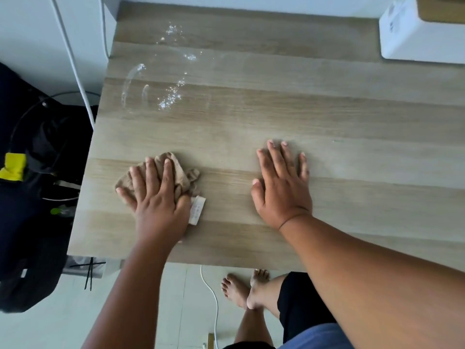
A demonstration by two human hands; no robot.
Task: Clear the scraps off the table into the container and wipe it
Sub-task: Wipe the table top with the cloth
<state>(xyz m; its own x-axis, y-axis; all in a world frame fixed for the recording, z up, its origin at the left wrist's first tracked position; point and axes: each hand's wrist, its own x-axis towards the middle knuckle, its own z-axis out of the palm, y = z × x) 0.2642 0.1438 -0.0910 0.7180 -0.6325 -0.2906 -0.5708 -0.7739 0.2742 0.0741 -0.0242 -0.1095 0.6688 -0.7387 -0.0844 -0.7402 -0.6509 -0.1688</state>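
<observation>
My left hand [157, 197] presses flat on a crumpled brown cloth [182, 171] near the front left of the wooden table [276, 109]. A white label [197, 210] sticks out from the cloth beside my thumb. My right hand [281, 187] rests flat on the bare tabletop to the right, fingers spread and holding nothing. Wet streaks and droplets [171, 94] glisten on the far left part of the table. No scraps and no container can be seen.
A white box-shaped appliance [417, 34] stands at the table's far right corner. A black bag with a yellow patch [32, 172] sits left of the table, with white cables [75, 66] running past it. My bare feet [241, 290] and another cable are on the floor below the front edge.
</observation>
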